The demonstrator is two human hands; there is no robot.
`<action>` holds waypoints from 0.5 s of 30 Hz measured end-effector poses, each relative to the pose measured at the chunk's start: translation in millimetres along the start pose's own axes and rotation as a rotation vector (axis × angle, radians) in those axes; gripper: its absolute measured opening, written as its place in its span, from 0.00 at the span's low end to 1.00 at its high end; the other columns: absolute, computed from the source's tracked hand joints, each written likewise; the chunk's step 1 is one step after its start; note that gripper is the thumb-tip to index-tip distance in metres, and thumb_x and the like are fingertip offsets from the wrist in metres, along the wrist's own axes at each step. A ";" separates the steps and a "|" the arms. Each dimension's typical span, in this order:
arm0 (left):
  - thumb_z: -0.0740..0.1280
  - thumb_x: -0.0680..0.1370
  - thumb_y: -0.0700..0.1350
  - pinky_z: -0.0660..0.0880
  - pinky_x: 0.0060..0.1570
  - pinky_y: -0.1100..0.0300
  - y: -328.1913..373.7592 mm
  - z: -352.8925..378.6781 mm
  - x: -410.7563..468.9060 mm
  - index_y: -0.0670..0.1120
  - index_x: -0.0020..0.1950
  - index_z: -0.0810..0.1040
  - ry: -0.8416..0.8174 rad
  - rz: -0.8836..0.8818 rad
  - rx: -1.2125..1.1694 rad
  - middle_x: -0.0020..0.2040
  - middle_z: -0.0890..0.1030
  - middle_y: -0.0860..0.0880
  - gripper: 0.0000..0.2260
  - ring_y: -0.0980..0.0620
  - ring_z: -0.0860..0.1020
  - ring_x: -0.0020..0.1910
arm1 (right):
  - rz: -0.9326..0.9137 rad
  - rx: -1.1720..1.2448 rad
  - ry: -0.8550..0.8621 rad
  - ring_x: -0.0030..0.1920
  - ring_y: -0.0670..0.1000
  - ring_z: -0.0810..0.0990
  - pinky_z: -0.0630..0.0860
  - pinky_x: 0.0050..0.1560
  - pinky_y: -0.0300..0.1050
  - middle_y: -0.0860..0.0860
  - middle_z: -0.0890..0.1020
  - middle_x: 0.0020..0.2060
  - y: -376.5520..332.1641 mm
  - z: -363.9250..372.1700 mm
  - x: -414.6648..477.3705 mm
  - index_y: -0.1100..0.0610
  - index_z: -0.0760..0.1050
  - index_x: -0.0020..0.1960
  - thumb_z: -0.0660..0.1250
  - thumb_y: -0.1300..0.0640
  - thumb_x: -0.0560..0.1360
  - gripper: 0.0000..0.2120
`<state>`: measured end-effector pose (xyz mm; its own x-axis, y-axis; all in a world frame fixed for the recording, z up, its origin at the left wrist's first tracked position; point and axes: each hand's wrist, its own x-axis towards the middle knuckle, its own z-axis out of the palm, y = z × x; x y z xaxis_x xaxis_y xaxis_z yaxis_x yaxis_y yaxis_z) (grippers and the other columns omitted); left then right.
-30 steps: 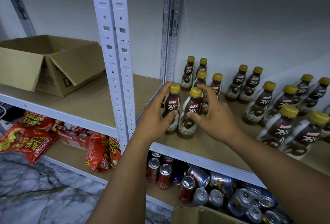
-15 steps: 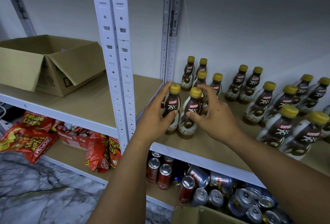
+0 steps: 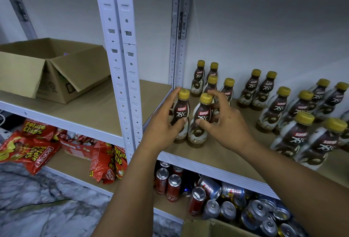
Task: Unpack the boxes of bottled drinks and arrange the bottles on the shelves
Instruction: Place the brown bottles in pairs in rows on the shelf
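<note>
Seen from the head, the left hand (image 3: 162, 127) wraps round the left bottle (image 3: 181, 112), with its thumb across the front of the brown label and its forefinger reaching up beside the yellow cap. The right hand (image 3: 224, 125) grips the right bottle (image 3: 203, 118) in much the same way, thumb pressed on the label and the other fingers curled behind the neck and shoulder. Both bottles stand upright on the shelf (image 3: 217, 154), just beside each other near its front edge and close to the white post (image 3: 120, 66) at its left end. Behind them the back bottles (image 3: 198, 77), four in two pairs, stand toward the wall (image 3: 264, 28). Further right and apart from these, more pairs run from the wall to the front edge. The near bottles (image 3: 300, 140) of that group are large and blurred at the right side. All of them have yellow caps and the same brown and white label. Left of the post, on the side shelf (image 3: 85, 112) at the same height, sits an open box (image 3: 47, 70) with its flaps up, and what it holds cannot be told. Below it lie red chip bags (image 3: 28, 147). Under the bottles, cans (image 3: 226, 199) are crowded together, some upright and some on their sides. The corner of a carton (image 3: 207, 227) shows at the bottom edge.
</note>
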<state>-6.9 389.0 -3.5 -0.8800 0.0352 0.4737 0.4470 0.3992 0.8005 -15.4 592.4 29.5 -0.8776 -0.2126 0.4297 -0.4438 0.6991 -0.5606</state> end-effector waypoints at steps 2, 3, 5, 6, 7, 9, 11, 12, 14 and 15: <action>0.72 0.79 0.42 0.76 0.66 0.55 -0.4 0.0 0.0 0.62 0.81 0.58 0.002 -0.003 0.004 0.74 0.72 0.60 0.37 0.63 0.73 0.68 | 0.000 0.009 -0.009 0.55 0.48 0.82 0.80 0.57 0.51 0.43 0.79 0.61 0.2 -0.5 -0.7 0.37 0.58 0.74 0.77 0.46 0.71 0.39; 0.72 0.79 0.42 0.76 0.66 0.54 -0.4 -0.1 0.0 0.63 0.81 0.58 0.002 -0.007 0.006 0.74 0.71 0.60 0.37 0.64 0.73 0.68 | 0.000 0.012 -0.017 0.56 0.47 0.82 0.80 0.57 0.50 0.41 0.78 0.60 0.2 -0.8 -1.4 0.37 0.57 0.74 0.77 0.46 0.71 0.39; 0.73 0.79 0.42 0.76 0.66 0.53 -0.9 -0.1 0.1 0.64 0.81 0.57 0.001 -0.018 0.007 0.74 0.71 0.61 0.38 0.65 0.73 0.68 | -0.002 0.015 -0.031 0.57 0.46 0.81 0.78 0.57 0.48 0.41 0.78 0.60 0.1 -1.8 -1.9 0.37 0.57 0.74 0.77 0.46 0.71 0.40; 0.73 0.78 0.41 0.76 0.66 0.53 -1.2 -0.2 0.1 0.65 0.81 0.57 0.001 -0.022 0.006 0.74 0.71 0.61 0.39 0.65 0.73 0.68 | -0.003 0.016 -0.033 0.57 0.47 0.80 0.78 0.58 0.47 0.42 0.78 0.61 0.2 -2.3 -1.8 0.38 0.57 0.75 0.77 0.46 0.71 0.40; 0.73 0.78 0.41 0.76 0.66 0.52 -1.5 -0.1 0.1 0.66 0.81 0.57 0.002 -0.025 0.006 0.74 0.72 0.61 0.39 0.65 0.73 0.68 | -0.004 0.015 -0.033 0.58 0.47 0.80 0.78 0.58 0.47 0.44 0.78 0.63 0.4 -2.6 -1.4 0.38 0.57 0.75 0.77 0.46 0.72 0.40; 0.73 0.78 0.42 0.76 0.66 0.49 -2.9 0.1 0.1 0.67 0.80 0.56 0.004 -0.028 0.017 0.74 0.71 0.60 0.39 0.62 0.73 0.69 | -0.001 0.003 -0.031 0.58 0.48 0.81 0.78 0.58 0.48 0.46 0.79 0.64 1.1 -2.7 -0.8 0.38 0.57 0.75 0.77 0.46 0.72 0.40; 0.73 0.78 0.43 0.76 0.67 0.46 -4.3 0.4 -0.1 0.68 0.80 0.55 0.002 -0.031 0.040 0.75 0.71 0.59 0.40 0.59 0.72 0.71 | 0.000 -0.012 -0.026 0.57 0.50 0.81 0.79 0.58 0.50 0.47 0.79 0.64 2.0 -2.0 -0.7 0.38 0.56 0.75 0.77 0.46 0.72 0.40; 0.73 0.79 0.43 0.76 0.67 0.46 -4.4 0.5 -0.3 0.68 0.80 0.55 0.001 -0.032 0.050 0.76 0.71 0.59 0.40 0.58 0.72 0.71 | -0.001 -0.018 -0.024 0.57 0.50 0.81 0.79 0.57 0.50 0.47 0.79 0.64 2.5 -1.7 -0.8 0.38 0.56 0.75 0.77 0.46 0.72 0.40; 0.72 0.79 0.43 0.76 0.67 0.46 -4.2 0.4 -0.6 0.69 0.80 0.55 0.002 -0.032 0.051 0.75 0.71 0.59 0.40 0.58 0.72 0.72 | -0.006 -0.024 -0.020 0.56 0.50 0.81 0.79 0.57 0.50 0.48 0.79 0.64 2.8 -1.7 -0.2 0.39 0.56 0.75 0.77 0.46 0.72 0.40; 0.72 0.79 0.43 0.76 0.67 0.46 -4.0 0.2 -0.6 0.69 0.80 0.55 0.002 -0.031 0.049 0.75 0.71 0.59 0.40 0.58 0.72 0.72 | -0.008 -0.029 -0.020 0.56 0.50 0.81 0.79 0.56 0.50 0.48 0.79 0.64 2.6 -2.1 0.3 0.39 0.57 0.75 0.77 0.47 0.72 0.39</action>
<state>-8.2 387.6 -7.0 -0.8931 0.0204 0.4493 0.4107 0.4442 0.7962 -16.4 595.6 29.6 -0.8776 -0.2313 0.4200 -0.4456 0.7167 -0.5364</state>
